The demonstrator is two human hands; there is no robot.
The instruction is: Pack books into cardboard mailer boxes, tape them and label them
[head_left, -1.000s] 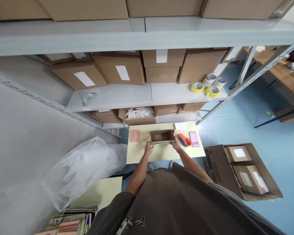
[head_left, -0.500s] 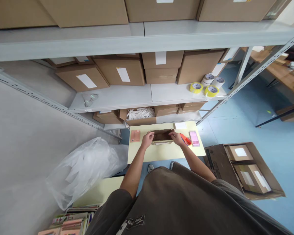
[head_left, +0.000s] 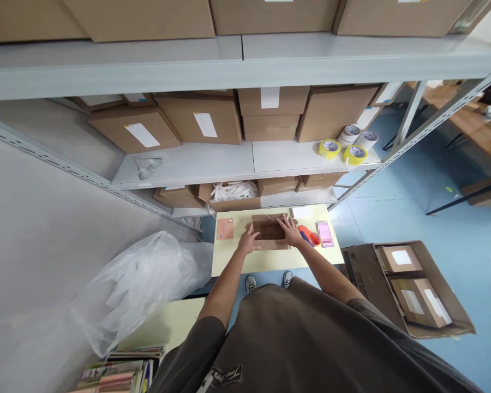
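Note:
Both my hands rest on an open brown cardboard box (head_left: 269, 232) in the middle of a pale yellow table (head_left: 274, 259). My left hand (head_left: 247, 240) grips its near left side, and my right hand (head_left: 289, 230) lies across its right flap. Just right of my right hand is a red and blue tape dispenser (head_left: 308, 236), with a blurred pink packet (head_left: 324, 233) beyond it. A flat orange-brown card (head_left: 225, 228) lies at the table's left, and a white paper slip (head_left: 301, 212) at the far edge.
Grey metal shelving (head_left: 188, 169) ahead holds cardboard cartons and tape rolls (head_left: 343, 147). A clear plastic sack (head_left: 141, 292) lies to my left. On the blue floor to my right sits an open carton holding boxes (head_left: 409, 289). Books (head_left: 114, 376) are stacked at lower left.
The box has turned so its open top faces up more, with its flaps spread. My right hand has moved from the box's far right rim onto its right flap.

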